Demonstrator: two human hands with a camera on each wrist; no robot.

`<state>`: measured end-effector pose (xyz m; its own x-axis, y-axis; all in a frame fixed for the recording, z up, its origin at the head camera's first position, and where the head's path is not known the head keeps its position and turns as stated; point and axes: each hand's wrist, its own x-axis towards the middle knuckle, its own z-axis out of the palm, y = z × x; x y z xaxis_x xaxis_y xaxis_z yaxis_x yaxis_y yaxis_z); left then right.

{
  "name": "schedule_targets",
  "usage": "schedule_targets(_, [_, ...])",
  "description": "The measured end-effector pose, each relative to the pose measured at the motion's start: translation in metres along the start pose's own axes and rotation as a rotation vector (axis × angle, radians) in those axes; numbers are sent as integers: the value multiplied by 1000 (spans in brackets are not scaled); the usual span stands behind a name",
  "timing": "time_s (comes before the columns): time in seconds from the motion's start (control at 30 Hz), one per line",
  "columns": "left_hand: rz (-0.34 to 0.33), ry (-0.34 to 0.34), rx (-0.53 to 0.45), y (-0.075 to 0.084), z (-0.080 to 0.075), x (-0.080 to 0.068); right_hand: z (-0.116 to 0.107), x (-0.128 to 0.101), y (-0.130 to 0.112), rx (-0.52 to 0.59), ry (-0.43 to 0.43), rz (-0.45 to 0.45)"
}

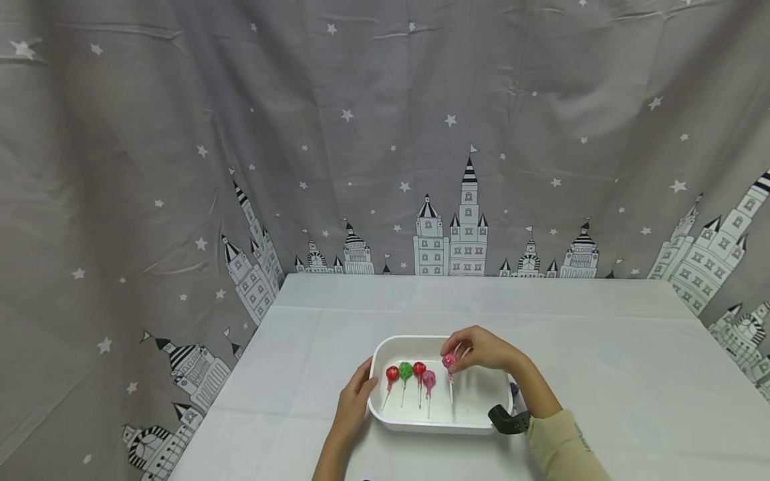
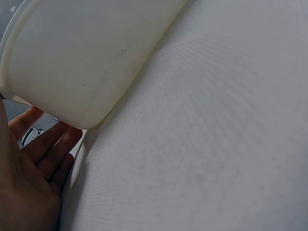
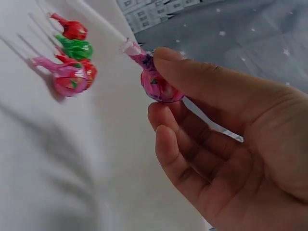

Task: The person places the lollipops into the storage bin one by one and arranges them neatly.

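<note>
A white plastic tray (image 1: pixel 442 427) stands on the table. My left hand (image 1: pixel 351 404) holds its left side, thumb at the rim and fingers along the outer wall, as the left wrist view shows. Over the tray, my right hand (image 1: pixel 484 349) pinches a pink lollipop (image 3: pixel 156 87) by its wrapped head, between thumb and fingertips. Its white stick points toward me. Left of it inside the tray lie a red lollipop (image 1: pixel 392 374), a green lollipop (image 1: pixel 406 371), another red lollipop (image 1: pixel 419 369) and a pink lollipop (image 1: pixel 428 379), side by side with sticks toward me.
A small dark purple thing (image 1: pixel 514 389) shows just past the tray's right wall, partly hidden by the right arm. A white cloth covers the table (image 1: pixel 625 374). Behind it hangs a grey curtain (image 1: pixel 373 147) printed with castles and stars.
</note>
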<state>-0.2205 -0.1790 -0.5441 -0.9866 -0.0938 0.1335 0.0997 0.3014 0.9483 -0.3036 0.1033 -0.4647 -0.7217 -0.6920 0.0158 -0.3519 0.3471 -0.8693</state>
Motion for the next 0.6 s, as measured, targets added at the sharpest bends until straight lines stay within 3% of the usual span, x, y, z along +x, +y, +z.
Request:
schedule_targets(0.4, [13, -5, 15, -3, 0, 1, 14, 10, 12, -76, -47, 35])
schedule_targets(0.6, [13, -1, 11, -1, 0, 1, 18, 11, 11, -187, -56, 69])
